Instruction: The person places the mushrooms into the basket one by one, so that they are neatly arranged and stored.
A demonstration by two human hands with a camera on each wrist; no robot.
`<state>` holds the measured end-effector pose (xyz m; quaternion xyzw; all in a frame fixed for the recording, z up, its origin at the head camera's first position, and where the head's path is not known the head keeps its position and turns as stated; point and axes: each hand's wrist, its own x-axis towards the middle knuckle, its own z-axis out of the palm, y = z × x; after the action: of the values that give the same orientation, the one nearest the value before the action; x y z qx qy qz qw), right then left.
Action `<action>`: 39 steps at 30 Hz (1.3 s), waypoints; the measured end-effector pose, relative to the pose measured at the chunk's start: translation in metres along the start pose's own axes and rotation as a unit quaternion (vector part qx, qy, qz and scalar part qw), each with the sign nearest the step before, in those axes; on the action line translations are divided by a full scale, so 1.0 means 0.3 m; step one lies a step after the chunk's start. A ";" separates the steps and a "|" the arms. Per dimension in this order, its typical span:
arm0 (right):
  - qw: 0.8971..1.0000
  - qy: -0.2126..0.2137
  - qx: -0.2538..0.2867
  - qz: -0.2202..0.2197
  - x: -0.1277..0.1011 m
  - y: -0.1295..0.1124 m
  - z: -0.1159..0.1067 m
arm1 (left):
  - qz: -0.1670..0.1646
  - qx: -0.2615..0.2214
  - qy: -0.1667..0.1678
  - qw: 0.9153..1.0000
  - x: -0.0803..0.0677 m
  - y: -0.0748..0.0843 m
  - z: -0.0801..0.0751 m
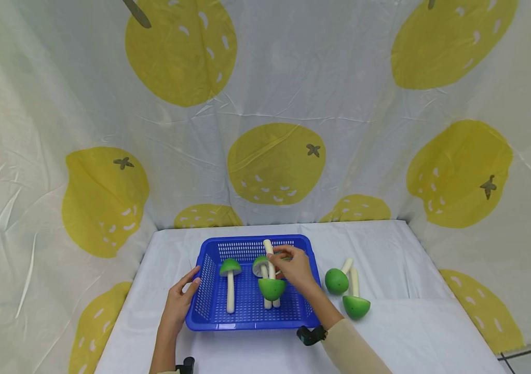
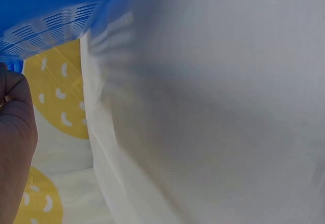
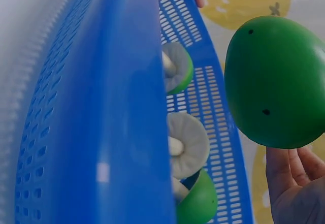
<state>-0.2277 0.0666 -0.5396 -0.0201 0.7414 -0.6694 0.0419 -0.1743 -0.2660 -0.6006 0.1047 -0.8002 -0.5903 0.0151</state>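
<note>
In the head view, a blue plastic basket (image 1: pixel 246 326) stands on the white-covered table. My left hand (image 1: pixel 177 301) grips its left rim, with thumb and fingers at the edge. My right hand (image 1: pixel 295 267) pinches the pale stem of a green-capped toy mushroom (image 1: pixel 272 289) over the basket's right half, cap down. In the right wrist view that green cap (image 3: pixel 277 82) hangs beside the fingers. One mushroom (image 1: pixel 230 285) lies in the basket's left half. Another mushroom (image 1: pixel 260 266) lies under the held one, and a further one is mostly hidden by my right hand.
Right of the basket, two more toy mushrooms lie on the cloth, one with its cap (image 1: pixel 337 281) turned toward me and one nearer mushroom (image 1: pixel 356 306). A lemon-print curtain (image 1: pixel 274 111) surrounds the table at the back and sides.
</note>
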 end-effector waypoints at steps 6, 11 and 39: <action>1.000 -0.010 0.004 0.014 0.006 0.000 0.023 | 0.003 -0.003 0.003 1.000 0.004 -0.006 -0.001; 0.999 -0.035 0.001 0.024 0.013 -0.003 0.050 | 0.000 -0.004 0.003 1.000 0.005 -0.010 -0.001; 0.996 -0.067 -0.004 0.056 0.017 0.030 0.182 | 0.001 0.003 -0.002 1.000 -0.003 0.006 0.002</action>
<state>-0.2279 0.0129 -0.5541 -0.0234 0.7397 -0.6601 0.1289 -0.1737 -0.2647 -0.5989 0.1023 -0.8022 -0.5880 0.0139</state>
